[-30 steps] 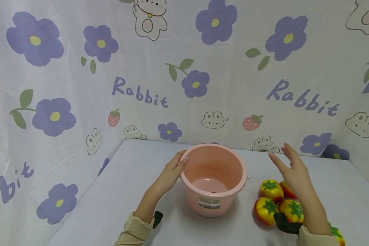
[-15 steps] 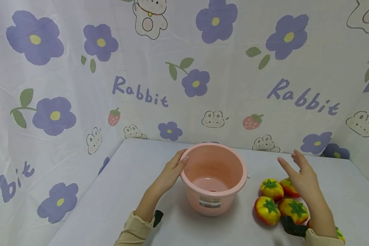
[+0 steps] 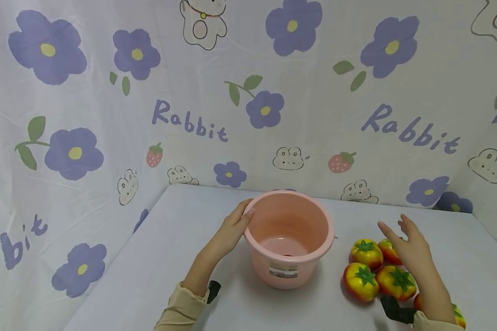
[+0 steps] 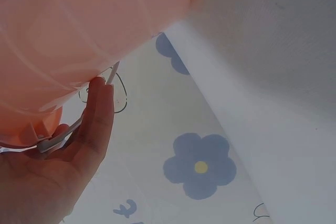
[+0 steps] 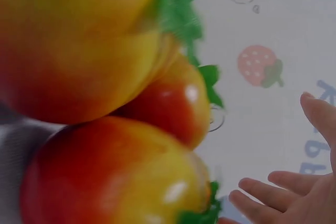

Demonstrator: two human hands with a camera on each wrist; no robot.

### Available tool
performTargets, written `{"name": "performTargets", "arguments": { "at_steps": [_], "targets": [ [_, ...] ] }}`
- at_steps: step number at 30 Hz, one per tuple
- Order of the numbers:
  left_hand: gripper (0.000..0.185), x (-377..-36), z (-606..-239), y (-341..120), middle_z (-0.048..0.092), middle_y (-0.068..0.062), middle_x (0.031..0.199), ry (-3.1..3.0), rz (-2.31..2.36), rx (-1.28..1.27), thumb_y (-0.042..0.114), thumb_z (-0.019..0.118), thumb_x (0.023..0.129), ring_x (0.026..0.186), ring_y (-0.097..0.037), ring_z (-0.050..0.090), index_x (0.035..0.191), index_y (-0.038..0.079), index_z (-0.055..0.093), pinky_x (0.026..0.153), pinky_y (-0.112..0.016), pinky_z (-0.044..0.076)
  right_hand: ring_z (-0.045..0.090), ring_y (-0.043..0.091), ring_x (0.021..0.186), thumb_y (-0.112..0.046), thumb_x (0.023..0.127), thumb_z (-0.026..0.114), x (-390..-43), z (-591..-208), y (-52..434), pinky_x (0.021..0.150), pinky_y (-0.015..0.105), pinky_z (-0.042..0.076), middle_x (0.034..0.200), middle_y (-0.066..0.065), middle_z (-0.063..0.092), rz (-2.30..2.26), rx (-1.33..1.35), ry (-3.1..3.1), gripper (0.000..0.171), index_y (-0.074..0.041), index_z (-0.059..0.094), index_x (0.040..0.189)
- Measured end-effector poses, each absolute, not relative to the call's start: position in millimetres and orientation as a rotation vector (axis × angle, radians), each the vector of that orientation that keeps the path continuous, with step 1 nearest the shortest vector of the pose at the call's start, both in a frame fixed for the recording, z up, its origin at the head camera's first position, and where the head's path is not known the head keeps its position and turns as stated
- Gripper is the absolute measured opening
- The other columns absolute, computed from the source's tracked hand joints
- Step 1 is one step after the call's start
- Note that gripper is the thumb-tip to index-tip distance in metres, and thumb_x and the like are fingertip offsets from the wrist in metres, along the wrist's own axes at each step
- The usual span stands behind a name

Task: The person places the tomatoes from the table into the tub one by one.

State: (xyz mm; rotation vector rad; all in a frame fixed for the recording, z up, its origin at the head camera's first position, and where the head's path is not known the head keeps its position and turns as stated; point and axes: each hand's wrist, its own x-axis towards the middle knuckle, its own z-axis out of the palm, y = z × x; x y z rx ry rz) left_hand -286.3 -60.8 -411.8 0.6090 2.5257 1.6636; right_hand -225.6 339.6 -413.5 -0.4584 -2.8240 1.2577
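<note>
Since one second ago, the person's right hand (image 3: 413, 248) has moved down and to the right, to the cluster of glossy red-and-yellow, tomato-shaped fruits with green star-shaped leaf tops (image 3: 396, 282). It is spread wide, thumb well apart from the fingers, and partly hides the rear right fruit; whether they touch, I cannot tell. Four fruits sit close together on the right side of the table, and two more show partly behind the right forearm.

The left hand (image 3: 231, 231) has stayed put, gripping the left rim of a round, pale pink plastic bucket (image 3: 290, 218). The bucket stands upright mid-table, unmoved, left of the fruits, with a small printed label (image 3: 283, 270) on its front. A sliver of red shows inside, too little to identify. From the left wrist, a thin greyish handle (image 4: 52, 141) passes by the fingers.

The table (image 3: 157, 257) has a smooth, pale bluish-white top. Behind it and along its sides hangs a white fabric curtain (image 3: 306, 115) printed with purple flowers, strawberries, rabbit faces and the word "Rabbit". Both arms wear rolled beige sleeves (image 3: 182, 307) and dark wrist bands (image 3: 213, 292).
</note>
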Motion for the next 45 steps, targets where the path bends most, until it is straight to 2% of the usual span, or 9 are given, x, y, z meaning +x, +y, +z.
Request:
{"name": "performTargets", "arguments": {
  "at_steps": [7, 17, 26, 34, 45],
  "targets": [
    [0.049, -286.3, -410.9, -60.6, 0.046, -0.003, 0.151, 2.526, 1.670, 0.611, 0.045, 0.037, 0.104, 0.138, -0.025, 0.046, 0.148, 0.025, 0.037, 0.110, -0.054, 0.041, 0.013, 0.059, 0.140, -0.061, 0.097, 0.039, -226.6, -425.3, 345.3, 0.107, 0.074, 0.021, 0.156, 0.036, 0.005, 1.238, -0.483, -2.835, 0.097, 0.003, -0.008, 0.153],
    [0.049, -286.6, -411.1, -60.5, 0.044, -0.004, 0.152, 2.527, 1.657, 0.607, 0.043, 0.037, 0.104, 0.141, -0.026, 0.042, 0.149, 0.024, 0.036, 0.112, -0.055, 0.039, 0.007, 0.055, 0.144, -0.062, 0.095, 0.044, -230.4, -436.7, 354.2, 0.111, 0.071, 0.018, 0.158, 0.033, 0.000, 1.247, -0.682, -2.808, 0.100, 0.001, -0.007, 0.153],
    [0.047, -286.5, -410.0, -60.7, 0.046, -0.004, 0.151, 2.545, 1.651, 0.601, 0.041, 0.038, 0.104, 0.139, -0.025, 0.044, 0.148, 0.023, 0.038, 0.111, -0.054, 0.039, 0.010, 0.057, 0.141, -0.064, 0.093, 0.044, -229.7, -445.9, 363.8, 0.112, 0.070, 0.018, 0.155, 0.037, 0.002, 1.302, -0.712, -2.881, 0.104, 0.004, -0.008, 0.152],
    [0.047, -285.6, -408.7, -60.7, 0.046, -0.005, 0.151, 2.541, 1.649, 0.601, 0.040, 0.037, 0.105, 0.138, -0.025, 0.045, 0.148, 0.023, 0.037, 0.111, -0.054, 0.040, 0.017, 0.056, 0.138, -0.057, 0.095, 0.049, -229.5, -452.8, 366.4, 0.112, 0.070, 0.021, 0.154, 0.038, 0.009, 1.271, -0.706, -2.882, 0.100, 0.003, -0.005, 0.153],
    [0.048, -286.7, -410.1, -60.4, 0.046, -0.004, 0.151, 2.549, 1.643, 0.596, 0.041, 0.038, 0.104, 0.140, -0.025, 0.043, 0.148, 0.023, 0.037, 0.111, -0.055, 0.039, 0.014, 0.056, 0.142, -0.051, 0.097, 0.049, -225.4, -448.0, 365.2, 0.112, 0.069, 0.020, 0.158, 0.033, 0.007, 1.296, -0.708, -2.794, 0.092, -0.001, -0.003, 0.154]
  ]
}}
